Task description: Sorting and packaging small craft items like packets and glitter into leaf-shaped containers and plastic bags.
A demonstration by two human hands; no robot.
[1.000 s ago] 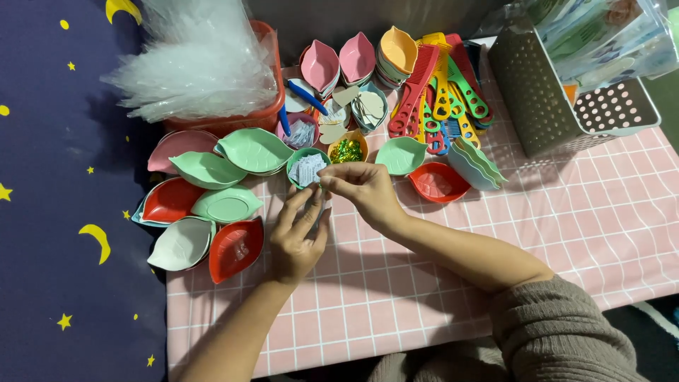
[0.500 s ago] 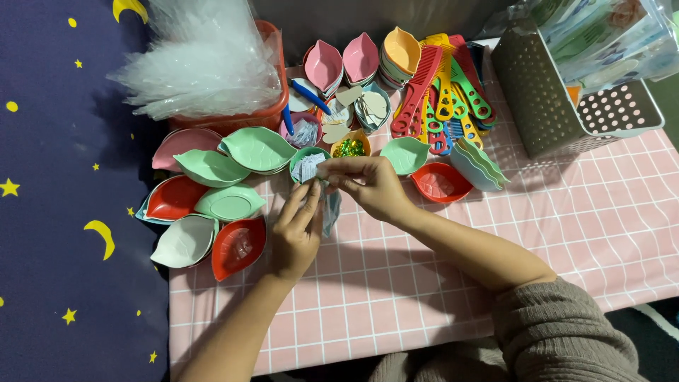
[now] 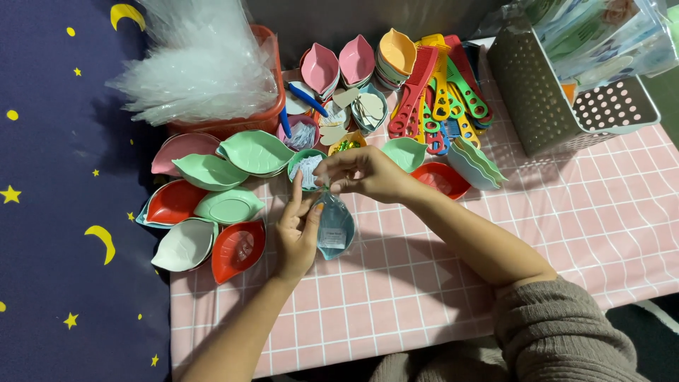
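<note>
My left hand (image 3: 296, 230) rests on the pink checked tablecloth (image 3: 424, 283) and holds the left edge of a blue leaf-shaped dish (image 3: 335, 228) wrapped in a clear bag. My right hand (image 3: 361, 173) pinches the top of that clear bag just above the dish. Right behind my fingers stands a small green bowl (image 3: 305, 170) of pale paper slips and an orange bowl (image 3: 346, 144) of green and yellow bits.
Leaf-shaped dishes in green (image 3: 256, 151), red (image 3: 238, 249), white (image 3: 185, 244) and pink (image 3: 320, 67) lie at left and back. A red bin (image 3: 272, 85) holds clear bags (image 3: 201, 64). Coloured combs (image 3: 442, 92) and a perforated grey basket (image 3: 537, 99) stand at the back right.
The blue dish in its clear bag has come down onto the cloth beside my left hand. My right hand has stayed pinching the bag's top near the green bowl.
</note>
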